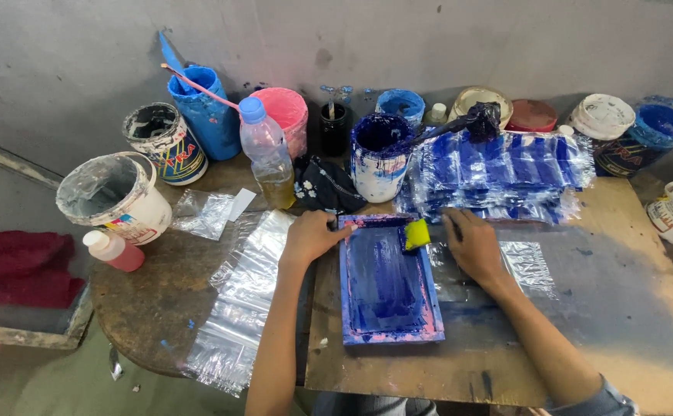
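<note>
So the back of the desk (614, 308) is crowded with tubs. There's a white tub (379, 158) smeared with blue and full of dark blue ink, with a black-wrapped stick (460, 125) poking out of it. Left of that sits a clear plastic bottle (269, 154) with a blue cap and some yellowish liquid at the bottom, a pink tub (286, 115), a blue jug (202, 112) with a pink stick in it, and a big white bucket (113, 196) lined with cloudy plastic. A little pink bottle (113, 250) lies on its side near the bucket. More lidded pots line the right end.

The desk is worn wood, stained blue on the right. Crinkly clear plastic bags (236, 308) lie in a heap on the left, and a stack of bags printed in blue (498, 173) sits behind the hands.

The printing screen (386, 281) is a small rectangular frame, blue and pink at the edges, its mesh soaked in dark blue, lying flat in the middle. The left hand (309, 237) presses on its upper left corner, fingers curled together over the frame edge. The right hand (471, 245) rests flat just right of the frame on a clear bag, fingers loosely together, clamped on nothing I can see. A yellow sponge (415, 233) sits on the screen's top right edge, just beside the right hand's fingertips.
</note>
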